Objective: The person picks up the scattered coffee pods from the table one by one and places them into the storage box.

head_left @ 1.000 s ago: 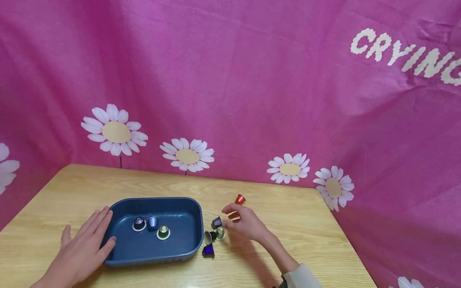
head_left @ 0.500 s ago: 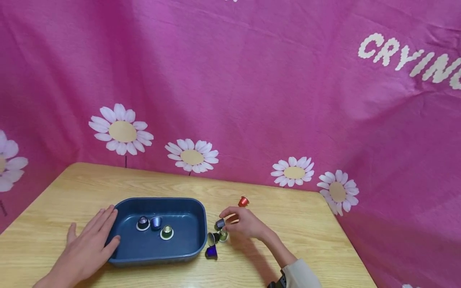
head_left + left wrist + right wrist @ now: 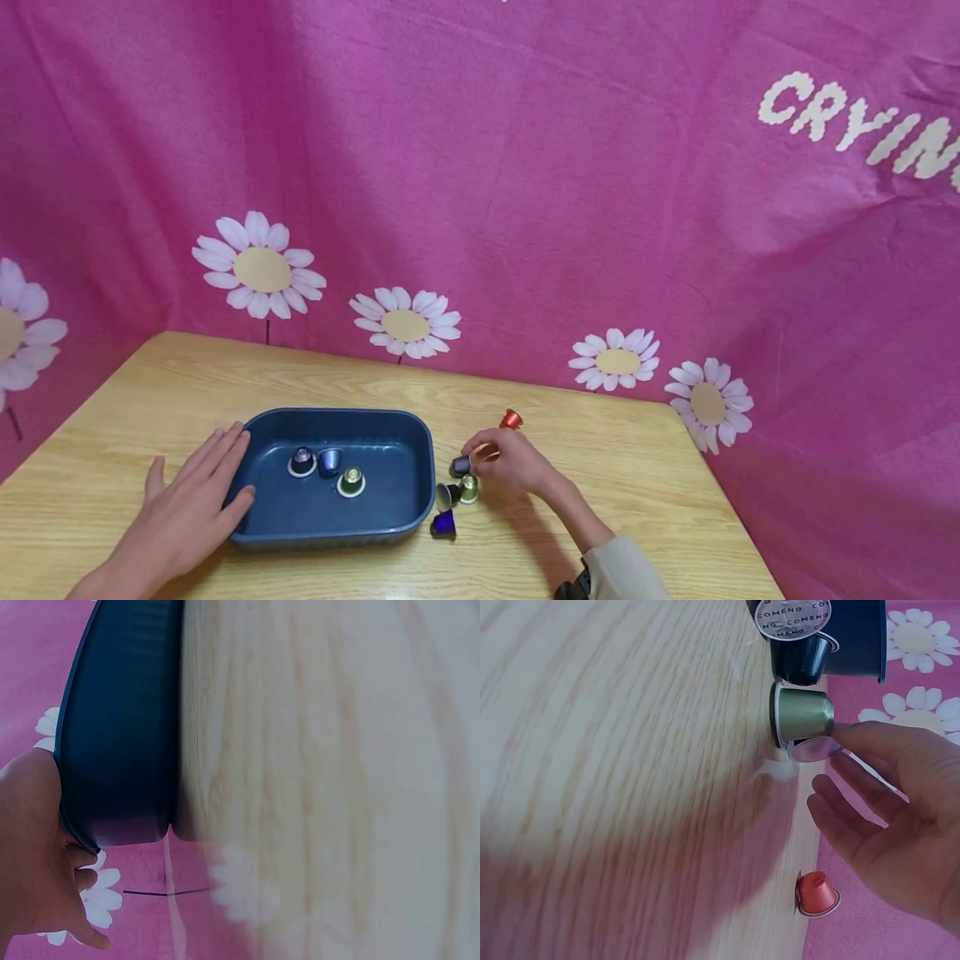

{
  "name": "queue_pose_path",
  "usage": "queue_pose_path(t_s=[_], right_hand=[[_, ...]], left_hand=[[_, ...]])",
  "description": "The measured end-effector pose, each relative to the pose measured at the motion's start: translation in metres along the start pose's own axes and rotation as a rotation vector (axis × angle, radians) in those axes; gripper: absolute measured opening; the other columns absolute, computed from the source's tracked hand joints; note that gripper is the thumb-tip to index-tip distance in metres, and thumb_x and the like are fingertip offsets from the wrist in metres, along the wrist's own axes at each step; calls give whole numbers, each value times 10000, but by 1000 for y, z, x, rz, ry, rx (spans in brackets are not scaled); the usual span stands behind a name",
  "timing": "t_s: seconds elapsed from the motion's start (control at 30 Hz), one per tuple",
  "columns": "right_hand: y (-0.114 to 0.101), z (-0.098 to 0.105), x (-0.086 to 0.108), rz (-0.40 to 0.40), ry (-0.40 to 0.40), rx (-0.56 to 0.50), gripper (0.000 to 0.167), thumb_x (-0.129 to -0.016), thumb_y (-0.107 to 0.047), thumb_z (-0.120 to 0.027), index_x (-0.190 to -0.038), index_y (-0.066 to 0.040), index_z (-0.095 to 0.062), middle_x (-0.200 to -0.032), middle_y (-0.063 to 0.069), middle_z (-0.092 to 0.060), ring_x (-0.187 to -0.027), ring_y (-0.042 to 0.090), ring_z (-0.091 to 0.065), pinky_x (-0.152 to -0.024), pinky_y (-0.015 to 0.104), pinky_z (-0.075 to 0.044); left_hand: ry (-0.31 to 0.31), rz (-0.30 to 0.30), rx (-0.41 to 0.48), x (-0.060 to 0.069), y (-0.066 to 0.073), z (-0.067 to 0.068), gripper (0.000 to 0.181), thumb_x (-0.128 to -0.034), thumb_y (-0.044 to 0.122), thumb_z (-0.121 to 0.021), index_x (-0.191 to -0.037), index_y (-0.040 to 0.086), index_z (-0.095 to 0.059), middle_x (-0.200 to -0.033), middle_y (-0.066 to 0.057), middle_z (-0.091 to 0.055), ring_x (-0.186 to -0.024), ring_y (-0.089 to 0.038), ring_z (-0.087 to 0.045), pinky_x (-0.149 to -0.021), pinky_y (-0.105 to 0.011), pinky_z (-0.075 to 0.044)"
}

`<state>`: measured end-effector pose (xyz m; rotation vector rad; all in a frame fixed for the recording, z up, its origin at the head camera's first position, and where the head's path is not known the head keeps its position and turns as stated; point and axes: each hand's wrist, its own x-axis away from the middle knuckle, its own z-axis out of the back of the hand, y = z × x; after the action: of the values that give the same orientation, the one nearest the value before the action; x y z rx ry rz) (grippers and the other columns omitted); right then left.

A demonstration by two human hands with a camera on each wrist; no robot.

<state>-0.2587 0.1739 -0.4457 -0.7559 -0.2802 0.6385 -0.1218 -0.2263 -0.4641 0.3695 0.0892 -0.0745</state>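
Note:
My left hand (image 3: 187,508) rests with straight fingers against the left rim of a dark blue tray (image 3: 322,521); the left wrist view shows this hand (image 3: 37,847) at the tray's outer wall (image 3: 124,727). My right hand (image 3: 513,460) has thumb and forefinger at a grey coffee capsule (image 3: 461,466), seeming to pinch its rim. In the right wrist view, that capsule's pinkish lid (image 3: 814,748) shows at the fingertips, partly behind a green capsule (image 3: 806,712). A black capsule (image 3: 453,493) and a purple-blue capsule (image 3: 443,525) lie close by, right of the tray.
Inside the tray sit a dark purple capsule (image 3: 302,460), a blue capsule (image 3: 330,462) and a green-gold capsule (image 3: 351,480). A red capsule (image 3: 512,419) lies beyond my right hand. Pink flowered cloth (image 3: 487,208) hangs behind the wooden table (image 3: 600,467).
My right thumb and forefinger have closed in on the grey capsule. My left hand stays at the tray. The head view has shifted slightly.

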Motion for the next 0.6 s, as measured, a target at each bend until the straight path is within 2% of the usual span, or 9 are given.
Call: queue_pose_path(t_s=[0.13,0.4,0.6], right_hand=[[1,-1,-5,-3,-7,4,161,-838,92,-708,-986,28,-710,-968,126,-712,-921,315,-703,-763,247,-548],[7,-1,-5,-6,-17,-26,187,-832,104,-714,-1007,42,-698,-952,139,-719,-920,308,-708,-750,278,-568],[13,-1,-7,0,-13,-19,193,-834,85,-728,-1015,22,-704,-917,95,-727,-863,221,-708,-753,259,-556]], left_hand=[[1,-4,-6,0,-2,1,738,-954,334,-628,-1496,-77,-342,-1560,-292,-268,-1420,-484,-221,-974,-842,7],[34,-23,-20,1,-2,-2,717,-966,336,-615,-1502,-61,-350,-1561,-272,-289,-1424,-461,-239,-980,-836,-17],[43,-25,-19,3,-3,-2,713,-970,329,-612,-1501,-66,-347,-1556,-278,-294,-1423,-462,-241,-979,-836,-23]])
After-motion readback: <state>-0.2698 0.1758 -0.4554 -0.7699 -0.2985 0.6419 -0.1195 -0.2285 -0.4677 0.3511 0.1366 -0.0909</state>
